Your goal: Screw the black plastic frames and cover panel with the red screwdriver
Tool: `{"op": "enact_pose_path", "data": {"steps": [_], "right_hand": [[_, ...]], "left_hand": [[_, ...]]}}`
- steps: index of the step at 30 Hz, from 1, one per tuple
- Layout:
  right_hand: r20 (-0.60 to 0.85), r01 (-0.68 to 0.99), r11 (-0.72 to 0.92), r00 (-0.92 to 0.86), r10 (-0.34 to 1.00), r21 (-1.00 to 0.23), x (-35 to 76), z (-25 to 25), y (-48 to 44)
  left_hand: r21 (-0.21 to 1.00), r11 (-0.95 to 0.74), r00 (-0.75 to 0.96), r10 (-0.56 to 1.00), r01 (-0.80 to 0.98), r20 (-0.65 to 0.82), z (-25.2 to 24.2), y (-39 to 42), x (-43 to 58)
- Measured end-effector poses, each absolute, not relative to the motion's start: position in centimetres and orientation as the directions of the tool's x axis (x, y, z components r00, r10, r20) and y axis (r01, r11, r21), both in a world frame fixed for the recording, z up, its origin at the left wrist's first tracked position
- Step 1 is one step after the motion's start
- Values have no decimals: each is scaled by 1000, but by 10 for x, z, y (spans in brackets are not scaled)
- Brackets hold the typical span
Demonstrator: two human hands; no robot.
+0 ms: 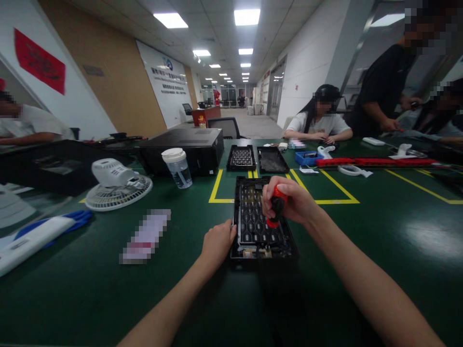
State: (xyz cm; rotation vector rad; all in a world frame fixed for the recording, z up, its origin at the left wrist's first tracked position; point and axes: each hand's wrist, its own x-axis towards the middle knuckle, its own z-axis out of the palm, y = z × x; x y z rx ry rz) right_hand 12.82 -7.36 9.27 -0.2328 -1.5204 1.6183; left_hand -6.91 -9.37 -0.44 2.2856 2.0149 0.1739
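A black open case [237, 262] with rows of dark cells inside lies on the green table, right in front of me. My right hand [289, 200] is closed around the red and black handle of a screwdriver [278, 207], held above the right part of the case. The screwdriver's shaft points down to the near end of the case, by some small light-coloured parts [267, 252]. My left hand [218, 243] rests against the left side of the case, its fingers along the edge and partly hidden.
Beyond the case lie two black trays [241, 158], [273, 159] and a blue box [308, 157]. On the left are a white fan [118, 193], a lidded cup [179, 168], a large black box [181, 144] and blue gloves [77, 219]. Several people are around the table.
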Motion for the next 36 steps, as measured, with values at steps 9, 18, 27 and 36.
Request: {"op": "enact_pose_path", "data": {"steps": [9,18,27,36], "right_hand": [[402,-401,174,-605,688,-900,126,96,-81],[379,-362,184,-597,707,-914,126,101,-86],[363,-313,219,-538,761,-924,126,106,-89],[411,-223,345,-467,783,-912,126,109,-90]], "left_hand": [[153,-135,131,991,979,36,-8,-93,-70],[151,-147,140,989,978,54,-6,-93,-69],[141,-153,143,987,978,79,-10,-92,-71],[148,-146,138,988,978,63,-9,-92,-70]]}}
